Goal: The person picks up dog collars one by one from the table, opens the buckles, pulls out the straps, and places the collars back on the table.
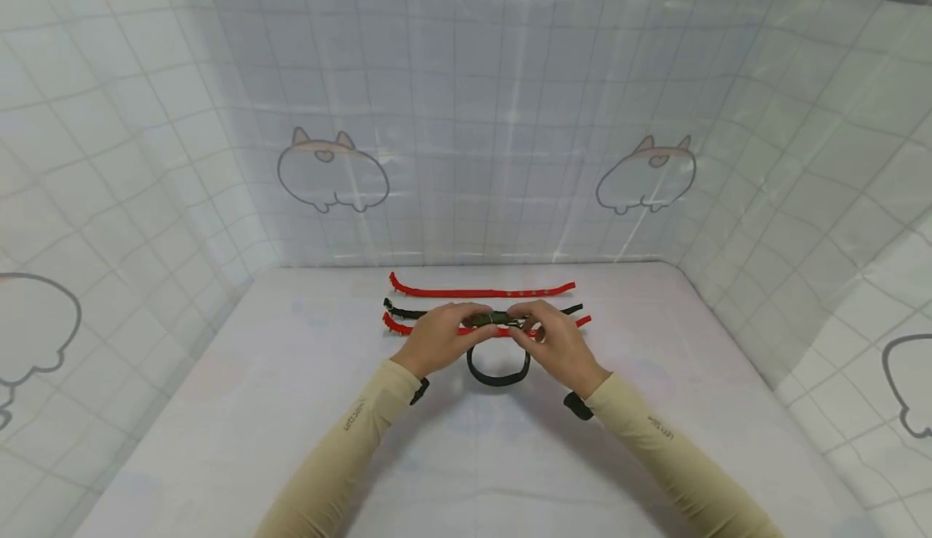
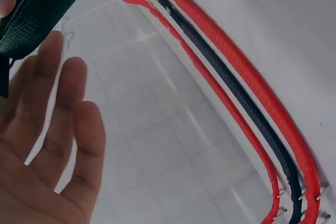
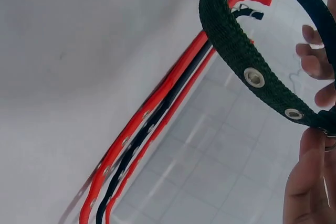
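Note:
Both hands hold a dark green collar (image 1: 498, 381), bent into a loop that hangs below the fingers in the head view. My left hand (image 1: 441, 337) pinches its left side between thumb and fingers; the other fingers stretch out loosely in the left wrist view. Thumb and fingertips of my right hand (image 1: 559, 347) pinch the collar near a metal fitting, partly hidden by the fingers. In the right wrist view, the collar's woven band (image 3: 231, 43) shows round metal eyelets.
Behind the hands, a far red collar (image 1: 459, 293), a dark collar (image 1: 408, 313) and a nearer red collar (image 1: 399, 328) lie stretched side by side on the white table (image 1: 480, 457). Metal fittings sit at their left ends, eyelets toward the right. Grid-patterned walls (image 1: 480, 117) enclose the back and sides.

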Motion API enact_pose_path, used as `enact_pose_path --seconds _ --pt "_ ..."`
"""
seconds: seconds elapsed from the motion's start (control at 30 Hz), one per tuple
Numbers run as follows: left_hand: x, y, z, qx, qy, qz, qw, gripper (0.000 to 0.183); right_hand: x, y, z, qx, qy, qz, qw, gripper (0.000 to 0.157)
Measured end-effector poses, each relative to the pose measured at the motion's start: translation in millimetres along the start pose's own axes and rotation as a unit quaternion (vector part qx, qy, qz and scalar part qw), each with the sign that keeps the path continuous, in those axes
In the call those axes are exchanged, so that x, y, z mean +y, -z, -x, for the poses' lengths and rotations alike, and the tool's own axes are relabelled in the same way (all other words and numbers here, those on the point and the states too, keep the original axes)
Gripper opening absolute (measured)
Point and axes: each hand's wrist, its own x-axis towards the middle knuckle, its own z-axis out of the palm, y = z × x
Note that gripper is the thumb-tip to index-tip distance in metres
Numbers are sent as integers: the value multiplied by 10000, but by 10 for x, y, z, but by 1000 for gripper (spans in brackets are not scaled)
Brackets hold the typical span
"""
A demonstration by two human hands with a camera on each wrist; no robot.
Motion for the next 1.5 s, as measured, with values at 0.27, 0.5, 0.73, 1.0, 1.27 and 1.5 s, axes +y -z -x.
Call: enact_pose_path --seconds 0.27,0.5,0.73,1.0,1.27,1.5 --pt "4 -12 28 149 -546 -195 9982 34 -60 -50 23 -141 28 186 9997 30" --pt "-32 -46 46 205 -1007 -546 9932 34 -58 -64 45 -345 -190 221 9990 21" --pt "-42 -13 60 293 -1131 -306 9927 33 -82 -18 59 -255 -489 -539 9970 20" --pt "-13 -30 91 256 -1313 -377 9903 31 -97 24 60 -662 -509 -187 9963 20" --pt "-47 -41 101 134 -1169 -169 9929 34 -102 52 54 -560 -341 -92 9978 17" --pt "-51 -13 118 191 -1125 -52 9935 34 -85 39 78 -419 -351 -371 9978 20"
